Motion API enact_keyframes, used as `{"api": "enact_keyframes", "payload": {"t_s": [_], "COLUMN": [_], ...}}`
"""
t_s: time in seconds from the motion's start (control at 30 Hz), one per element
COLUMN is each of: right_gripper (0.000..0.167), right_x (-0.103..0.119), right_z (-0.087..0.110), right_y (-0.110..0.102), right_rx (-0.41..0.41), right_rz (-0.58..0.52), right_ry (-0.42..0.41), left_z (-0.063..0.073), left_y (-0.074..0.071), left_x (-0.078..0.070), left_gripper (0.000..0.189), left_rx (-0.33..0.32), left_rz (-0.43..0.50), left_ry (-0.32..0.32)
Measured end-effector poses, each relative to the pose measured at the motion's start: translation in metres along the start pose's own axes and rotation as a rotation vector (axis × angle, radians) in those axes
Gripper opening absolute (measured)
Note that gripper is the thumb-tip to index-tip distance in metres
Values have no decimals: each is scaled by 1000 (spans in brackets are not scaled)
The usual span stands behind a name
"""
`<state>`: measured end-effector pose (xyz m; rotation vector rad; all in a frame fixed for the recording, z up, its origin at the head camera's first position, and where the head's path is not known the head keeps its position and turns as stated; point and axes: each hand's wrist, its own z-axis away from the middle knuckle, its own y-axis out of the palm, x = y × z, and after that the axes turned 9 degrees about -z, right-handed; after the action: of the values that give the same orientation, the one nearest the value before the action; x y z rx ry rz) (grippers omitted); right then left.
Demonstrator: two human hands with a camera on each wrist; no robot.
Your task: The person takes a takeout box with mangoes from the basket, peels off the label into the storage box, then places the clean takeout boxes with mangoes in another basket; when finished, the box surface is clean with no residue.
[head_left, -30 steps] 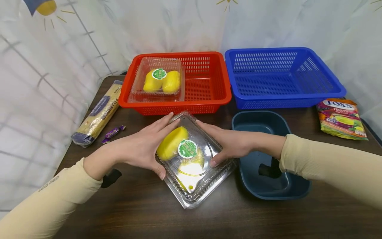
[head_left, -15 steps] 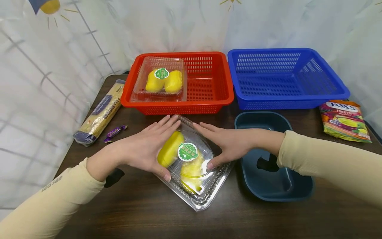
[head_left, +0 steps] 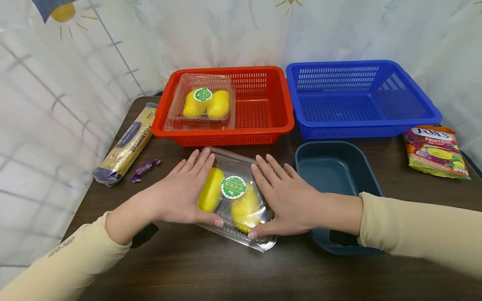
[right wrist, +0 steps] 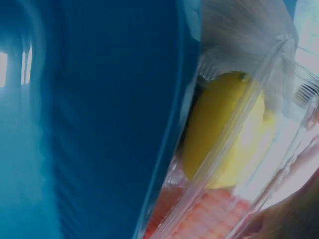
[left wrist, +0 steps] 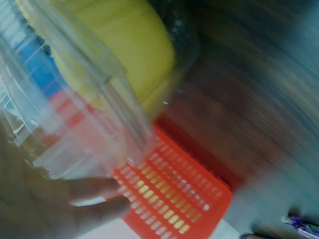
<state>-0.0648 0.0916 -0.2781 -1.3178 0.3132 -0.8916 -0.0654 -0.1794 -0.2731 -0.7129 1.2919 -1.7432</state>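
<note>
A clear plastic clamshell box (head_left: 235,161) of yellow mangoes (head_left: 211,190), with a green-and-white sticker (head_left: 234,187) on its lid, sits at a slant on the table in the head view. My left hand (head_left: 178,192) lies with straight fingers along the box's left side, thumb near the front. Across from it, my right hand (head_left: 288,200) rests on the right side, fingers extended away from me. A box wall and mango (left wrist: 124,55) fill the upper left wrist view. In the right wrist view, a mango (right wrist: 219,129) shows through the plastic.
Behind stands a red basket (head_left: 226,136) holding another mango box (head_left: 205,125), beside a blue basket (head_left: 369,123). A dark teal basin (head_left: 331,156) is under my right forearm. Left lie a spaghetti pack (head_left: 128,144) and a purple-wrapped candy (head_left: 144,169); right, a Fox's candy bag (head_left: 434,152).
The mango box has turned counterclockwise, its front corner swinging right and its back corner left. My right hand has swung round, fingers now pointing more away from me.
</note>
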Motion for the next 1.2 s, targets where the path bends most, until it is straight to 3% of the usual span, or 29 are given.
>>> {"api": "enact_keyframes", "payload": {"t_s": [0.2, 0.5, 0.73, 1.0, 1.2], "right_gripper": [134, 137, 132, 119, 116], "right_x": [-7, -31, -48, -41, -40], "right_z": [-10, -18, -14, -7, -8], "right_y": [-9, -23, -22, -6, -8], "right_rx": [75, 137, 81, -14, -26], "right_rz": [-15, -130, -146, -95, -70], "right_ry": [1, -82, -120, -67, -77], "left_z": [7, 2, -3, -2, 0], "left_y": [1, 2, 8, 10, 11], "left_x": [-15, -5, -2, -1, 1], "left_gripper": [135, 130, 131, 132, 133], "left_rx": [-11, -21, -51, -49, -52], "left_rz": [-25, 3, -9, -39, -33], "left_ry": [-89, -15, 11, 12, 17]}}
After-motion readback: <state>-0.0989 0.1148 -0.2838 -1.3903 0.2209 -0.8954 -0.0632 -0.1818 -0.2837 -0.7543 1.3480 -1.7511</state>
